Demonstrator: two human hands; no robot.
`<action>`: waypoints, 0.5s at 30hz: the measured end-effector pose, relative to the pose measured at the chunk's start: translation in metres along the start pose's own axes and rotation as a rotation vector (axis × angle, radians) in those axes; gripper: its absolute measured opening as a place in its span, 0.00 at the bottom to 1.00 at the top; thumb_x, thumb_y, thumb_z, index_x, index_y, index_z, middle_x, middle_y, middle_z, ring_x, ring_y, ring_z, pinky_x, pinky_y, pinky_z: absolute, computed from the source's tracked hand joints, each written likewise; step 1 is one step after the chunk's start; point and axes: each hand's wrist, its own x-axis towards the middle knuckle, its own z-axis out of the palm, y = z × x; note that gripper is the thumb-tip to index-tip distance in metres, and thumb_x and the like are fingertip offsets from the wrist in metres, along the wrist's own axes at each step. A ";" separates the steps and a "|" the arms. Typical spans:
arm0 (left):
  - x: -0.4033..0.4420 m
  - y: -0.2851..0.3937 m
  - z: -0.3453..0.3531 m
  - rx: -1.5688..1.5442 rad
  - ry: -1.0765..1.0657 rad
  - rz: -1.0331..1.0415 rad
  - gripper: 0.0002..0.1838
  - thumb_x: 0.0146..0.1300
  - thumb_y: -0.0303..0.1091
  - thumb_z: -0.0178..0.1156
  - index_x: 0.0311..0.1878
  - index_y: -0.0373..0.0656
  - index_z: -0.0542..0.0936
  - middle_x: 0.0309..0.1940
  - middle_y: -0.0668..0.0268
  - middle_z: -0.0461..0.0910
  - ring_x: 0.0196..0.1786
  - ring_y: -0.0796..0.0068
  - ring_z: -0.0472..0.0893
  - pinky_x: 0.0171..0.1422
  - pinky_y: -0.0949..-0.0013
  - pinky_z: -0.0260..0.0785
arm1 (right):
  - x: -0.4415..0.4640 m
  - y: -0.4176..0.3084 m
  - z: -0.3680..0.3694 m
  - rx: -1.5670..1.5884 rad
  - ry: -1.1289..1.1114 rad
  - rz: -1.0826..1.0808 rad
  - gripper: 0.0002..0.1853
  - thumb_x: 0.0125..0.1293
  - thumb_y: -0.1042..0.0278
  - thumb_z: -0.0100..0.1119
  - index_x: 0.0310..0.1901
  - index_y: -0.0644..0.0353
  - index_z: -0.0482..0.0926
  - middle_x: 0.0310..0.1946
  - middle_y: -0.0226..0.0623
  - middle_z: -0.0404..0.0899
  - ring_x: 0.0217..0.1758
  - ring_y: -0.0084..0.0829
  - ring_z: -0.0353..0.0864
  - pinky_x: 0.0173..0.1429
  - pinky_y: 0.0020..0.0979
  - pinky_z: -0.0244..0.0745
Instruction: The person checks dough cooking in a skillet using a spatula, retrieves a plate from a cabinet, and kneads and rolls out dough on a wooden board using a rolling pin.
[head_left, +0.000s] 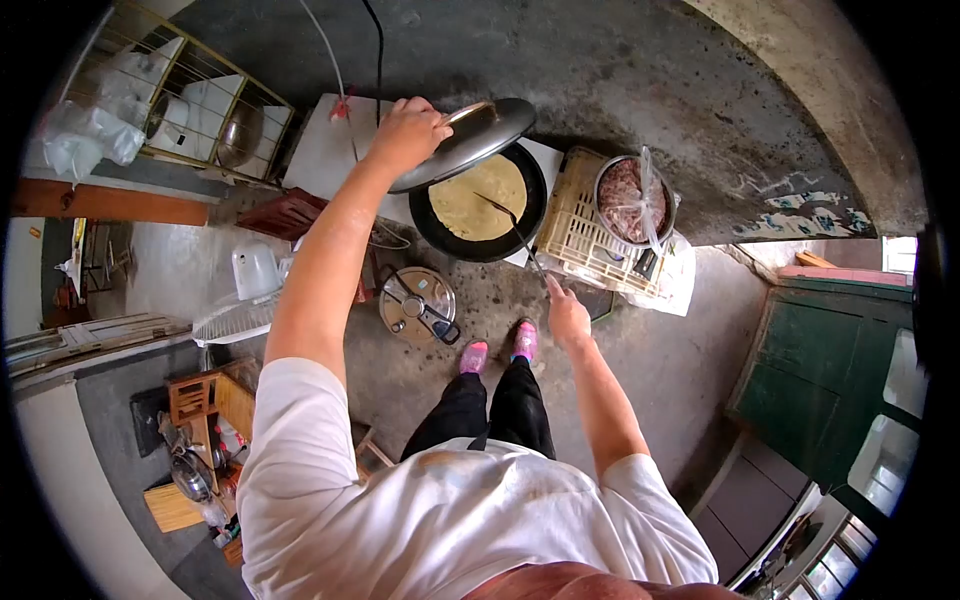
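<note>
Pale yellow, round flatbread (460, 205) is laid inside a round black pan (470, 251), apart from all fingers. A dark, domed metal lid (475, 147) is gripped by its handle (472, 111) in the left hand (412, 130), tilted over the pan's edge. A thin, long-handled utensil (529, 246) is clasped by the right hand (569, 317), its tip over the flatbread's slightly mottled surface.

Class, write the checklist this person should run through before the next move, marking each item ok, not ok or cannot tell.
1. Lid securely held: ok; the left hand grips its handle.
2. Utensil in hand: ok; the right hand holds it, tip over the pancake.
3. Pancake inside the pan: ok; it lies flat.
4. Pancake's underside browned: cannot tell; hidden.
5. Floor clear near the shoes: not ok; a pressure cooker stands close by.
</note>
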 end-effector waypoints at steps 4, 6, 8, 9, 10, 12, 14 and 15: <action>0.001 -0.003 0.004 0.015 -0.020 0.010 0.14 0.59 0.44 0.54 0.36 0.43 0.79 0.47 0.64 0.72 0.51 0.58 0.70 0.55 0.58 0.63 | -0.007 0.001 0.003 0.017 0.018 0.003 0.29 0.61 0.74 0.40 0.65 0.45 0.56 0.47 0.51 0.73 0.41 0.51 0.78 0.44 0.44 0.74; -0.002 0.003 -0.002 0.010 -0.028 -0.002 0.15 0.59 0.45 0.55 0.37 0.42 0.79 0.46 0.63 0.72 0.51 0.58 0.70 0.55 0.58 0.63 | -0.008 -0.003 0.002 0.020 0.008 0.006 0.30 0.60 0.75 0.40 0.65 0.45 0.56 0.47 0.51 0.72 0.42 0.51 0.78 0.44 0.44 0.74; -0.001 0.002 -0.003 0.009 -0.035 -0.015 0.15 0.59 0.45 0.55 0.37 0.42 0.79 0.46 0.63 0.72 0.51 0.58 0.70 0.55 0.58 0.63 | -0.010 -0.007 0.001 0.025 0.028 -0.004 0.30 0.59 0.76 0.41 0.65 0.46 0.56 0.47 0.51 0.72 0.42 0.51 0.78 0.45 0.44 0.74; 0.001 -0.001 0.001 0.015 -0.021 -0.002 0.15 0.59 0.45 0.55 0.38 0.43 0.80 0.45 0.63 0.73 0.50 0.59 0.70 0.55 0.57 0.64 | -0.010 -0.007 0.002 0.028 0.028 0.000 0.30 0.59 0.76 0.41 0.65 0.46 0.56 0.47 0.51 0.72 0.42 0.51 0.78 0.45 0.44 0.74; 0.001 -0.002 0.005 0.019 -0.008 0.010 0.14 0.58 0.44 0.55 0.38 0.44 0.81 0.44 0.63 0.74 0.50 0.60 0.70 0.55 0.57 0.65 | -0.010 -0.007 0.005 0.043 0.038 -0.005 0.31 0.59 0.76 0.42 0.65 0.45 0.56 0.47 0.51 0.72 0.42 0.51 0.77 0.45 0.44 0.74; 0.000 0.001 0.002 0.025 -0.028 0.009 0.14 0.58 0.44 0.55 0.38 0.44 0.81 0.44 0.63 0.73 0.50 0.60 0.70 0.55 0.57 0.65 | -0.012 -0.006 0.007 0.060 0.054 -0.010 0.31 0.59 0.76 0.43 0.65 0.44 0.56 0.47 0.51 0.72 0.43 0.50 0.77 0.45 0.44 0.74; 0.003 -0.001 -0.001 0.037 -0.037 0.005 0.15 0.58 0.44 0.55 0.39 0.44 0.81 0.45 0.63 0.73 0.51 0.60 0.70 0.55 0.57 0.64 | -0.015 -0.007 0.007 0.079 0.018 0.010 0.30 0.60 0.74 0.43 0.65 0.44 0.56 0.47 0.51 0.72 0.43 0.51 0.77 0.45 0.44 0.73; 0.003 -0.004 0.002 0.018 -0.026 0.007 0.15 0.58 0.44 0.55 0.38 0.43 0.80 0.45 0.63 0.73 0.50 0.58 0.70 0.55 0.57 0.64 | -0.016 -0.009 0.007 0.079 0.021 0.012 0.30 0.60 0.74 0.43 0.65 0.44 0.56 0.47 0.51 0.72 0.43 0.51 0.77 0.45 0.44 0.73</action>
